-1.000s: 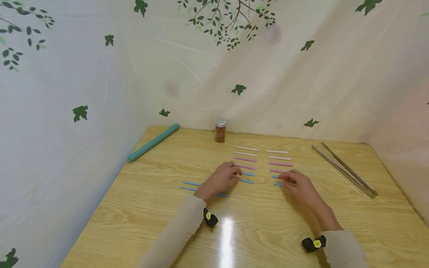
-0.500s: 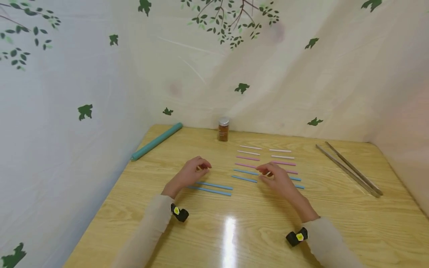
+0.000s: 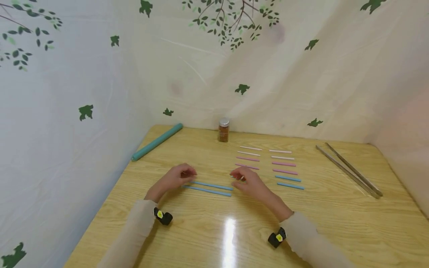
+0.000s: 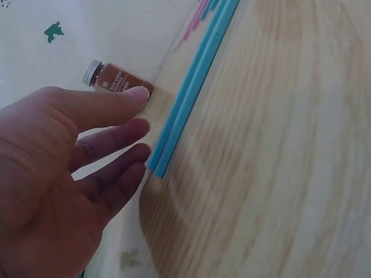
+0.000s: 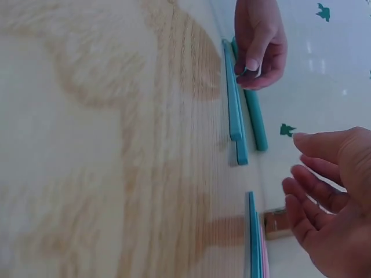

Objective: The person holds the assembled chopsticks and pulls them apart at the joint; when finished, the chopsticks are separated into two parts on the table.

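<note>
My left hand [image 3: 171, 178], fingers loosely bent and holding nothing, hovers at the left ends of two long blue sticks. One blue stick [image 3: 214, 186] lies behind the other blue stick [image 3: 207, 191], nearly parallel. In the left wrist view the fingertips [image 4: 139, 152] are right by the ends of these sticks, thumb apart. My right hand [image 3: 253, 184] is over the middle column of sticks, just past the long sticks' right ends, and hides most of the blue ones there. Its fingers [image 5: 304, 185] are relaxed and spread from the thumb, with nothing between them.
Behind lie short white, pink and blue sticks in two columns, including a pink stick [image 3: 284, 163] and a blue stick [image 3: 290, 185]. A spice jar [image 3: 223, 131] stands at the back. A green rod [image 3: 156, 142] lies back left; metal tongs [image 3: 348, 169] lie at right.
Both hands have moved left: the left from the middle column to the long blue sticks' left ends, the right from the right column to the middle column. The right column's blue sticks are now uncovered.
</note>
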{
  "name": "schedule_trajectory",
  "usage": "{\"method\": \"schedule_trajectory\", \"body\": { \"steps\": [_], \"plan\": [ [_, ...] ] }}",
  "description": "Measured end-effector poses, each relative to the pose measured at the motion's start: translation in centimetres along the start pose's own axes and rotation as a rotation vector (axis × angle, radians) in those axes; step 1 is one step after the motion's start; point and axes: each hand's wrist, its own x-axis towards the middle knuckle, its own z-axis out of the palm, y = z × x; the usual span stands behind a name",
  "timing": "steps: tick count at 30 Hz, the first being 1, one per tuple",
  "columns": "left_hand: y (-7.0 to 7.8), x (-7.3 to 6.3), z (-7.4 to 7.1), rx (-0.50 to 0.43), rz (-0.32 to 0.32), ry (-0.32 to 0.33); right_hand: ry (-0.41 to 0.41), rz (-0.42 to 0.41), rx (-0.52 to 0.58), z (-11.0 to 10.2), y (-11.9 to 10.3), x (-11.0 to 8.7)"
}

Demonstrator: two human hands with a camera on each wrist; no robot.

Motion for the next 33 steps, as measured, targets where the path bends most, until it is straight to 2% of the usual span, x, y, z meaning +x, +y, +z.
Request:
{"method": "schedule_trajectory", "body": {
  "steps": [4,11,14,25,33],
  "plan": [
    [0.2,-0.2,-0.1,0.015,-0.006,-0.044,-0.088,0.007,-0.036,0.7,-0.4,0.5],
    [0.4,0.2,0.4,0.153,0.082,-0.079,-0.173,0.024,-0.089,2.0,-0.7,0.6],
    [0.4,0.4,0.7,0.201,0.091,-0.079,-0.175,0.028,-0.112,2.4,-0.6,0.6],
    [0.8,0.6,0.9,0.222,0.083,-0.058,-0.170,0.053,-0.163,3.1,-0.6,1.0],
    [2.0,1.0,0.2,0.142,0.032,-0.077,-0.104,0.132,-0.127,2.3,-1.2,0.7]
  ]
}}
